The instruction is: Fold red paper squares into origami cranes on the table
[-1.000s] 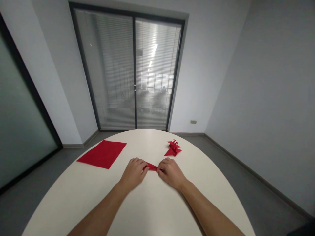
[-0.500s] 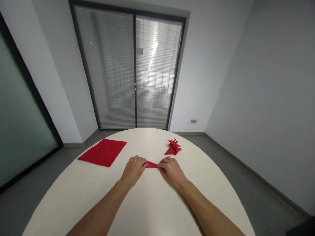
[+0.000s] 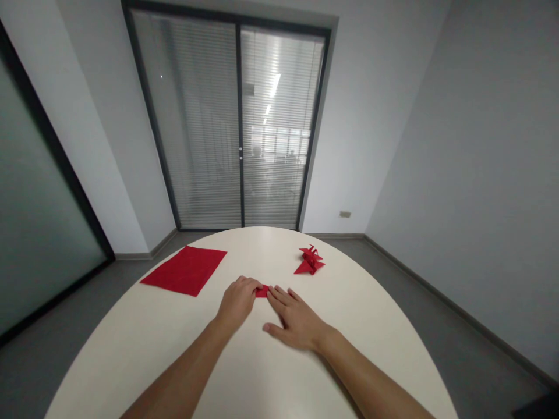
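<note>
In a pale-walled room, before a glass partition with blinds [image 3: 209, 128], a rounded cream worktop [image 3: 244, 372]. On it, directly between the two hands, a small piece of folded red paper [image 3: 262, 291]: visible only as a short strip in the gap, with both ends reaching to the fingers. At its left end, the left hand [image 3: 238, 301], fingers bent and close together over the paper, touching it; cannot tell whether pinching it, with the underside hidden. At its right end, the right hand [image 3: 300, 321], open and palm down, fingertips touching the paper, thumb spread well away toward the near side, clear of it. Beyond the right hand, near but apart, a pointed red paper figure [image 3: 310, 261]. Farther off to the left, beyond the left hand and close to the rim, a flat red sheet [image 3: 186, 271]. Low on the back wall, a small plate [image 3: 345, 214].
</note>
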{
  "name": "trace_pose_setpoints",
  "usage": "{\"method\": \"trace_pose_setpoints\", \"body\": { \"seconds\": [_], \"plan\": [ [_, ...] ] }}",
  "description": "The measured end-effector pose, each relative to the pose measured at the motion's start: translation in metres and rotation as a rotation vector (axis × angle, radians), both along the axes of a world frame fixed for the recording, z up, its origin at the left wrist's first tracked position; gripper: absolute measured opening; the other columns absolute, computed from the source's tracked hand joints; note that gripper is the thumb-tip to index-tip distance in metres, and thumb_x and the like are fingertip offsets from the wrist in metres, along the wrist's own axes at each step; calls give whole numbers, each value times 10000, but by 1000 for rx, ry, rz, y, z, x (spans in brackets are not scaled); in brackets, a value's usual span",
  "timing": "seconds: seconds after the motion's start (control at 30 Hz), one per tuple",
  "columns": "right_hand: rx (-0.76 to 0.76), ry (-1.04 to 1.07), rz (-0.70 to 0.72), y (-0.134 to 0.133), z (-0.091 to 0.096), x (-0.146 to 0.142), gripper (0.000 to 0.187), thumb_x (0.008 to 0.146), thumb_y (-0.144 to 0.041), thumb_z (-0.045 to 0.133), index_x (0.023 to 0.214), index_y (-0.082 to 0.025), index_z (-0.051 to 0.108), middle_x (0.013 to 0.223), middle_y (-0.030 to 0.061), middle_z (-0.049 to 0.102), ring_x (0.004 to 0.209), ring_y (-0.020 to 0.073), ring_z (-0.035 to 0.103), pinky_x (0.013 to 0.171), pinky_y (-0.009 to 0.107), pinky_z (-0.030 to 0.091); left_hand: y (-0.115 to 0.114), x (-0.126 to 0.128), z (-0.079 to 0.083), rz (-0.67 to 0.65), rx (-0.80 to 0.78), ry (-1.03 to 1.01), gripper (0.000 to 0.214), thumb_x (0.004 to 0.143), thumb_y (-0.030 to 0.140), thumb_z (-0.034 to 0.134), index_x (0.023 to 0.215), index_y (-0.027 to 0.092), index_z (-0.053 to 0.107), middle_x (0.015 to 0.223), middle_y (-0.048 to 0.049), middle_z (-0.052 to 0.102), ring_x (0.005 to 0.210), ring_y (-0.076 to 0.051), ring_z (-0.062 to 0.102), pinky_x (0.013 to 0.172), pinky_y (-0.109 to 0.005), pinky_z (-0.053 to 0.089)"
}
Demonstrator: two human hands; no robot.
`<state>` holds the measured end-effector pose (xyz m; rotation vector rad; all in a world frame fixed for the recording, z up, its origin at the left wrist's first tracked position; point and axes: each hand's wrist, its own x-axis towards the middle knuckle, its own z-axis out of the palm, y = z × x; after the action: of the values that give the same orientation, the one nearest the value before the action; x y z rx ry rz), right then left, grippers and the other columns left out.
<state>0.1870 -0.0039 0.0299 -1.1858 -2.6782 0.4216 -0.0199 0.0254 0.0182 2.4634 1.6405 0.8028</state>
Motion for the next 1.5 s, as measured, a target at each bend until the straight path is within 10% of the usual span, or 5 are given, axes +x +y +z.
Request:
{"method": "trace_pose_setpoints", "body": {
  "seconds": [0.57, 0.97, 1.5],
  "plan": [
    [-28, 19, -16, 2, -3, 6, 802, 954, -621, 425, 1565, -134, 241, 1600, 176, 239, 1499, 328, 193, 1209, 554, 151, -13, 17, -20, -104, -112, 227, 540, 976, 260, 347, 1475, 61, 400, 1573, -188, 332, 1472, -274, 300, 1176, -475, 294],
    [204, 124, -24, 20, 4, 19, 321, 970, -278, 506, 1236, -225, 675, 1303, 88, 664, 1206, 253, 594, 1053, 405, 422, 1, 12, -15, -90, 17, 92, 368, 946, 164, 463, 1252, 205, 662, 1326, -86, 658, 1231, -242, 595, 1031, -419, 469],
    [216, 307, -192, 38, -11, 16, 171, 897, -187, 575, 907, -219, 742, 956, 27, 755, 907, 198, 633, 852, 302, 453, -3, 14, -13, -126, 106, 27, 285, 895, 143, 516, 1106, 218, 692, 1182, -79, 715, 1107, -240, 630, 1050, -456, 395]
  ]
}}
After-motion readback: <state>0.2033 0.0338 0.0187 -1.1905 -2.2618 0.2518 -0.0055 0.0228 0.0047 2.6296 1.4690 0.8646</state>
